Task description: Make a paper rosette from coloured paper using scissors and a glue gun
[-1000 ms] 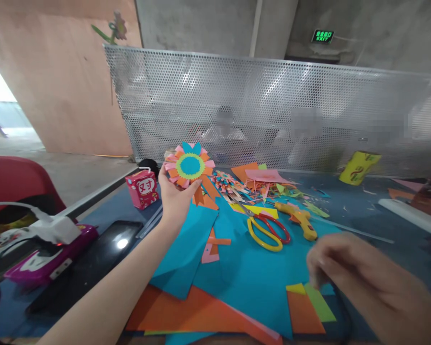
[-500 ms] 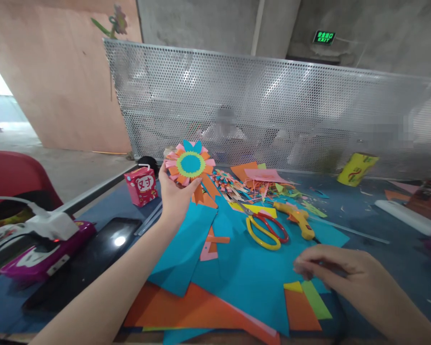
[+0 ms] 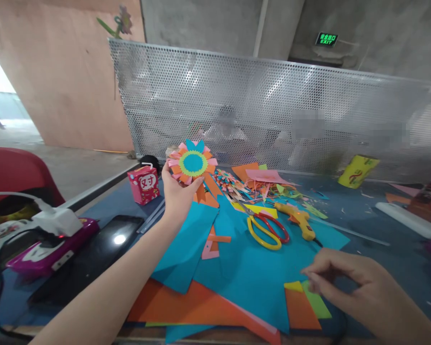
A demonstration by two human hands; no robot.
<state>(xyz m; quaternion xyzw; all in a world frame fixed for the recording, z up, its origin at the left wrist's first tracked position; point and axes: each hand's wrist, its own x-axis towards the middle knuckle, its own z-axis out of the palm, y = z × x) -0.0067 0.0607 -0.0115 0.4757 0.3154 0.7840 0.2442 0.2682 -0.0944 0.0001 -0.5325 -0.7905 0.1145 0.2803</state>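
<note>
My left hand (image 3: pixel 179 191) is closed on a paper flower rosette (image 3: pixel 193 163), held up above the table with its front towards me. The rosette has a blue centre, a yellow-green toothed ring, pink and orange loops, two blue points on top and orange tails below. Over the table's right side, my right hand (image 3: pixel 348 282) has thumb and fingertips pressed together; anything between them is too small to make out. Near it lie a yellow glue gun (image 3: pixel 298 220) and scissors (image 3: pixel 264 232) with red and yellow handles. Blue sheets (image 3: pixel 244 278) spread beneath.
At left are a red drink carton (image 3: pixel 145 184), a black tablet-like slab (image 3: pixel 89 258) and a purple power strip (image 3: pixel 53 254) with plugs. Behind the paper scraps (image 3: pixel 269 184) stands a perforated metal screen (image 3: pixel 201 91), with a person beyond it. A yellow roll (image 3: pixel 357 171) sits at back right.
My right hand has shifted slightly right and down, away from the glue gun. My left hand keeps hold of the rosette in nearly the same place; the view has moved slightly.
</note>
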